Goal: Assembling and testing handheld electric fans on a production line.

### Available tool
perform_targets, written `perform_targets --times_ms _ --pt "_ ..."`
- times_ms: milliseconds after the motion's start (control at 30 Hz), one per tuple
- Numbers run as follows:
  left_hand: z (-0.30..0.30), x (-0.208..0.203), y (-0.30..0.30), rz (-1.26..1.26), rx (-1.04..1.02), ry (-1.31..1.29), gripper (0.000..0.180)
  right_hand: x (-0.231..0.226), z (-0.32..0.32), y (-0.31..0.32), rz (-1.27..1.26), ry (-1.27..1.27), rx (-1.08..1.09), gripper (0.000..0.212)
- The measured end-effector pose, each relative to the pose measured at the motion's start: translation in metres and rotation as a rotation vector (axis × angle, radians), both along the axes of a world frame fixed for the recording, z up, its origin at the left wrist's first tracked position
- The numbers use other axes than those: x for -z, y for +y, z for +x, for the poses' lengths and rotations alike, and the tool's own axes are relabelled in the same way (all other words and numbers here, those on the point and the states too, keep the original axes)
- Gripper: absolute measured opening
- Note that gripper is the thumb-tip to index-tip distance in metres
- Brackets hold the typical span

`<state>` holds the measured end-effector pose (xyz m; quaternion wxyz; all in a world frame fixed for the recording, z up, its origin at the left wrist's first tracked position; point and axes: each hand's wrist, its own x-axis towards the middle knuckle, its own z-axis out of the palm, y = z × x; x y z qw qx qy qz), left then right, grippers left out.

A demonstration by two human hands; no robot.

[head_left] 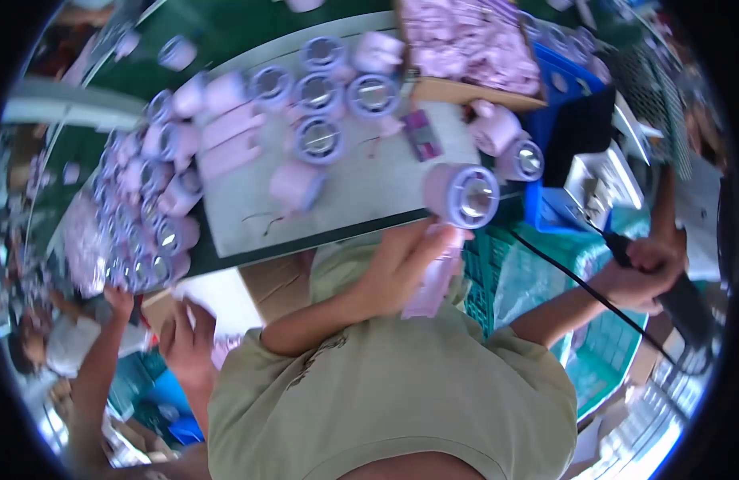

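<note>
beside pale worktop [365,200], left hand [401,268] curled around lilac device [461,196], outstretched right hand [643,278] clenched on black tool [687,308]

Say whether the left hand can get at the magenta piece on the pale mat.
Probably not as is: the left hand grips a lilac device. Otherwise nothing seems to block its way to the magenta piece.
</note>
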<state>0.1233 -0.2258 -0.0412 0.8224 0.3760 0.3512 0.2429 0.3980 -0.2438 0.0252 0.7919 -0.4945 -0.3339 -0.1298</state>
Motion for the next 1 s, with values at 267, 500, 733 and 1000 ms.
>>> perform_targets --times_ms 267,500,733,1000 --pt "0.012 0.021 -0.011 0.379 -0.064 -0.028 0.04 0.007 0.013 0.027 0.056 -0.098 0.091 0.034" --pt "0.014 0.015 -0.016 0.243 -0.003 -0.008 0.042 0.002 0.014 -0.007 -0.091 0.134 -0.119 0.034" --pt "0.023 0.001 -0.007 -0.006 0.052 -0.015 0.045 -0.023 -0.035 -0.02 0.161 0.182 -0.339 0.03" --pt "0.042 -0.009 0.015 0.071 -0.043 -0.004 0.047 -0.021 -0.073 -0.014 0.282 0.19 -1.032 0.033"
